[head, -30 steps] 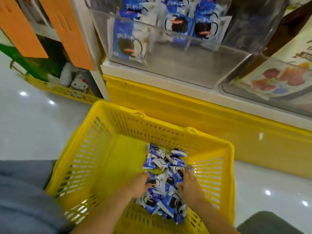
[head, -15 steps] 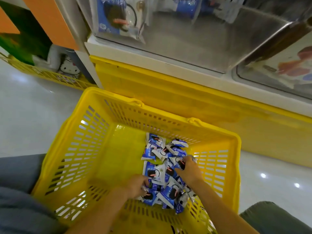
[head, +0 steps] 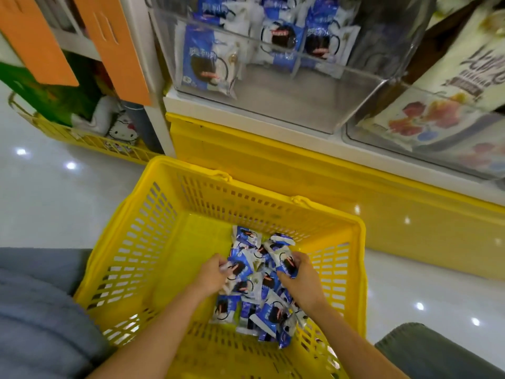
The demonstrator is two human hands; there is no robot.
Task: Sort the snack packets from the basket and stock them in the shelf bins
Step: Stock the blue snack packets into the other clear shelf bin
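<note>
A yellow plastic basket (head: 136, 242) stands on the floor in front of me. A heap of blue and white snack packets (head: 257, 305) lies in its right half. My left hand (head: 211, 274) grips packets at the left side of the heap. My right hand (head: 300, 280) grips packets at the heap's right side. Above, a clear shelf bin (head: 287, 105) holds several of the same blue and white packets (head: 207, 64) standing along its back.
A second clear bin (head: 426, 132) with cream fruit-printed packs sits to the right. The yellow shelf base (head: 300, 170) runs behind the basket. A low yellow tray with a plush toy (head: 121, 129) lies at the left. Glossy white floor surrounds the basket.
Both hands have closed on packets and drawn them up from the heap. The view has tilted up, showing more of the shelf bin.
</note>
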